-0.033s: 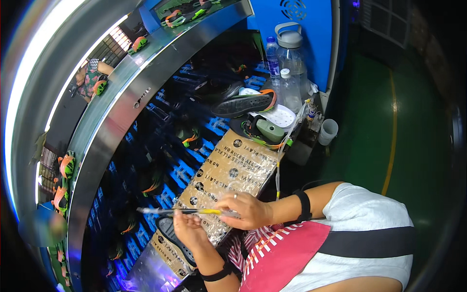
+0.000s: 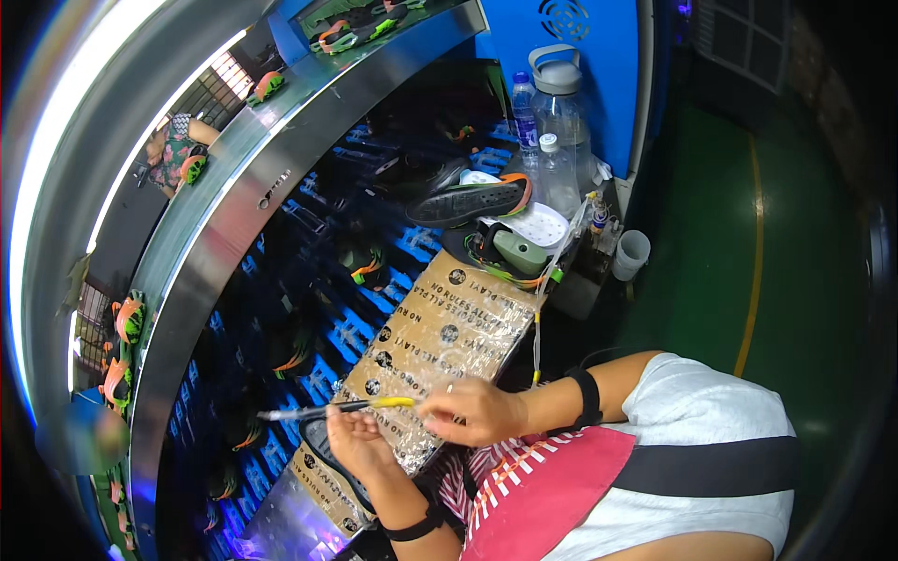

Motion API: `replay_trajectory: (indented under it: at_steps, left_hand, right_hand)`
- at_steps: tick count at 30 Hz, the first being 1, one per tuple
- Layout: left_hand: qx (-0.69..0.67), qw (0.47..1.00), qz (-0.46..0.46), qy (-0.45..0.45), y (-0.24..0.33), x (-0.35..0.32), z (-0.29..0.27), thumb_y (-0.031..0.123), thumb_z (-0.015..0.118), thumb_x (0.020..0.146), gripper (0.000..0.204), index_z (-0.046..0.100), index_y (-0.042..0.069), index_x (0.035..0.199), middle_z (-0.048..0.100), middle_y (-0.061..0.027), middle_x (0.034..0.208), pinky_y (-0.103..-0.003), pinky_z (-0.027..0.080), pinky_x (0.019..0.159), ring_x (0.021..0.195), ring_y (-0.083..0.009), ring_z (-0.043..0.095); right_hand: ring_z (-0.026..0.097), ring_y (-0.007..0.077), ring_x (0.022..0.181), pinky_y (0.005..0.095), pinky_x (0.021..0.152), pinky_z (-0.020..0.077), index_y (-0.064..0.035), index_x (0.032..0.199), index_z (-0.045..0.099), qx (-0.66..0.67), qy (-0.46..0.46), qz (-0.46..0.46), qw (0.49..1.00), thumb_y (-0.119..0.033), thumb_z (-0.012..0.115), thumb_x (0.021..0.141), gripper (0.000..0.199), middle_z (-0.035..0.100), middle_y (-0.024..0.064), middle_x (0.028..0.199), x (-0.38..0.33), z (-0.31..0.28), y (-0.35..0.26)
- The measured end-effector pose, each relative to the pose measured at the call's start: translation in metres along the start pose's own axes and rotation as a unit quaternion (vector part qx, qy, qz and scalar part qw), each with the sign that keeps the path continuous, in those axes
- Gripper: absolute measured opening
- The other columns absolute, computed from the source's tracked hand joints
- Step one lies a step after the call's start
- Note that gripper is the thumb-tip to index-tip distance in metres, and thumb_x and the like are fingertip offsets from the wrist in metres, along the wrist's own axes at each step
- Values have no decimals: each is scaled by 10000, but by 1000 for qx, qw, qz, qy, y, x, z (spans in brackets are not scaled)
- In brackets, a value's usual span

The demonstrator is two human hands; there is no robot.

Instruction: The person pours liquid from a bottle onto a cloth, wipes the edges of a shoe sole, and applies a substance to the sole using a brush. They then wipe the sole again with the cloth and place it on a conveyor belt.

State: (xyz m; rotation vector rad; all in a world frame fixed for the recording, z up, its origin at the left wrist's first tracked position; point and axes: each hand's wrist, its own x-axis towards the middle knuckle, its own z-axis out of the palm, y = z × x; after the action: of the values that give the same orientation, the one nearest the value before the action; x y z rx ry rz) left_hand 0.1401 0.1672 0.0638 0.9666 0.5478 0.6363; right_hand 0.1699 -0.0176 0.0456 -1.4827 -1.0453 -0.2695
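My left hand pinches a slim brush-like stick. It has a dark shaft, a yellow right end and a pale, thin left end. My right hand is just right of the yellow end with its fingers curled, slightly blurred; whatever they may hold is hidden. Beneath both hands lies a board covered in brown printed tape and clear film. A dark shoe piece rests on the board, partly covered by my left hand and wrist.
Beyond the board runs a rack of blue holders with dark shoe parts. At the far right stand a dark clog, a white perforated tray, a large clear jug, bottles and a white cup. A metal-edged conveyor curves along the left.
The stick has shifted slightly left with my left hand, showing more of its yellow end. My right hand has come off that end and its fingers are curled in.
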Motion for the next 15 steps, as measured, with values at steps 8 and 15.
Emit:
replay_trajectory:
  at_steps: [8,15]
  left_hand:
    - [-60,996,-66,7,-7,-32,23,277,568,869,242,491,49,892,592,-100,716,-185,393,408,511,-126,527]
    - [-55,948,-261,-175,-46,-59,16,267,552,884,242,554,31,939,562,-49,657,-168,288,366,423,-79,425]
  right_hand:
    - [531,157,916,278,773,433,48,1262,368,162,69,189,966,-291,589,844,582,531,139,1101,-14,32,21]
    - [483,62,629,202,626,420,-33,1218,500,269,7,362,893,-259,462,911,383,529,-9,722,2,14,20]
